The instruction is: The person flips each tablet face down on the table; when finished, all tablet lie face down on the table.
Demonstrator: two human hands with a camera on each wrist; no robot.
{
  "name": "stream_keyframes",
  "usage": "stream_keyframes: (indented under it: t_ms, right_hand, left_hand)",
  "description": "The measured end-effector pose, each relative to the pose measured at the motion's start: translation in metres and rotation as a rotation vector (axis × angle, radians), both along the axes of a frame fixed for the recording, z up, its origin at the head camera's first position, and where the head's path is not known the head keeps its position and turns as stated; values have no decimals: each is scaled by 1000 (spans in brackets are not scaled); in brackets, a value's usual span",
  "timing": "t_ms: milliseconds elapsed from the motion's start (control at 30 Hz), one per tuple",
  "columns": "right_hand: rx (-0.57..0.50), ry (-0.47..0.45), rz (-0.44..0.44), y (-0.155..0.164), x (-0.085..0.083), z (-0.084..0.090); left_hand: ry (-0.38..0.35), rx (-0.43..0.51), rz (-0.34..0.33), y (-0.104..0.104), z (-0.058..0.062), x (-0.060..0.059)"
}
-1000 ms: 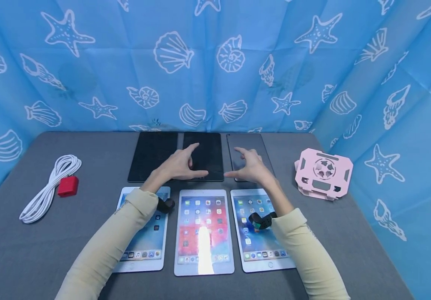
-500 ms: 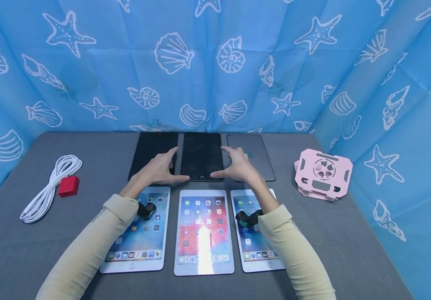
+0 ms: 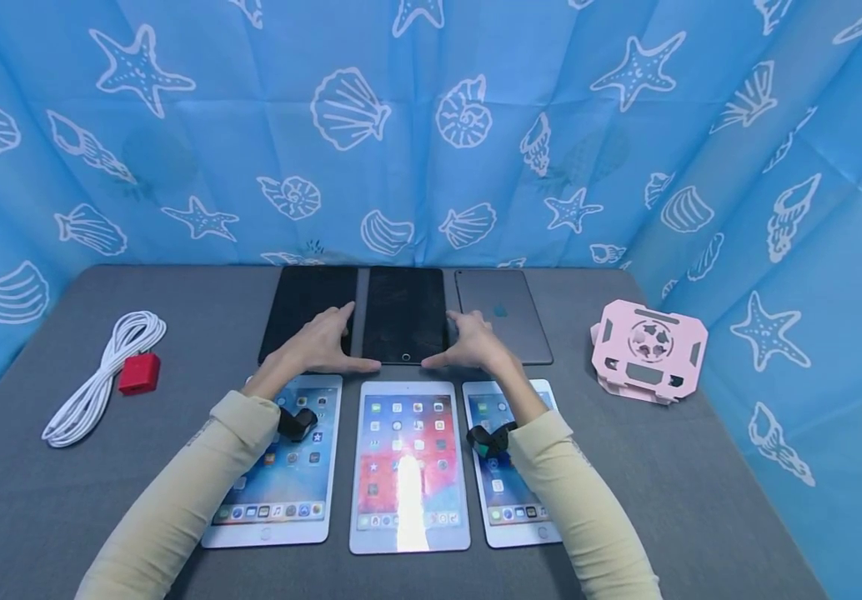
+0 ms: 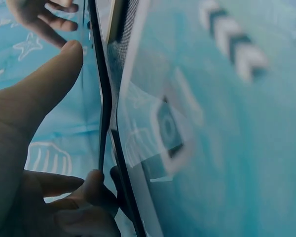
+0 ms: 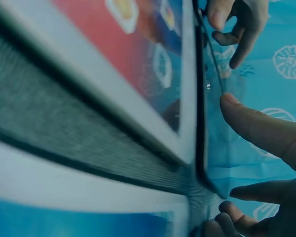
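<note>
In the head view, a black tablet (image 3: 404,312), screen up, lies in the middle of the back row. My left hand (image 3: 318,343) is at its left side, thumb by the lower left corner and forefinger over the gap to the left black tablet (image 3: 307,300). My right hand (image 3: 474,342) mirrors this at the right edge, its thumb at the lower right corner. Fingers on both hands are spread and fairly straight. In the right wrist view, the thumb (image 5: 232,101) meets the tablet's edge; firm contact cannot be told. A grey tablet (image 3: 509,312), back up, lies to the right.
Three white tablets with lit screens, left (image 3: 273,492), middle (image 3: 410,467) and right (image 3: 509,500), form the front row under my forearms. A white cable (image 3: 104,375) and red charger block (image 3: 139,373) lie left. A pink stand (image 3: 650,352) sits right. Blue curtain (image 3: 416,125) hangs behind.
Both hands came apart from over the middle black tablet, the left moving left, then drew to its two sides. The right hand shifted left from the grey tablet. The tablets look unmoved.
</note>
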State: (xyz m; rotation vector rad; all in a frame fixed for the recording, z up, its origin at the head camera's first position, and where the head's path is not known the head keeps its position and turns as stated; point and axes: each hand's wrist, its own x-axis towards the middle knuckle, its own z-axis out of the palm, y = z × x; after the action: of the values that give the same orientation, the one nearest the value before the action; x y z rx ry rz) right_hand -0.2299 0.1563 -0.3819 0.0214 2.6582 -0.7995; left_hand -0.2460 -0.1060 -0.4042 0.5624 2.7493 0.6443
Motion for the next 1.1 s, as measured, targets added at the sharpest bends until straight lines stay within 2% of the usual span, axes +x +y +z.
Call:
stream_keyframes:
  t_ms: [167,400,567,833,1100]
  right_hand:
    - [34,-15,-12,-2,-3,-8]
    - [48,0,10,-5,-6,-10]
    - [13,1,-13,-6,-6,-12]
    - [-50,4,-19,-8,-7,-14]
    - [-128,-32,-58,-6,-6,-15]
  left_hand:
    - [14,-5,-15,7,-1,1]
    - [44,-26,-19,15,-5,-1]
    - [42,-35,-14,20,-4,-3]
    - [30,-104,14,28,-3,-6]
    - [42,-110,22,30,-5,-8]
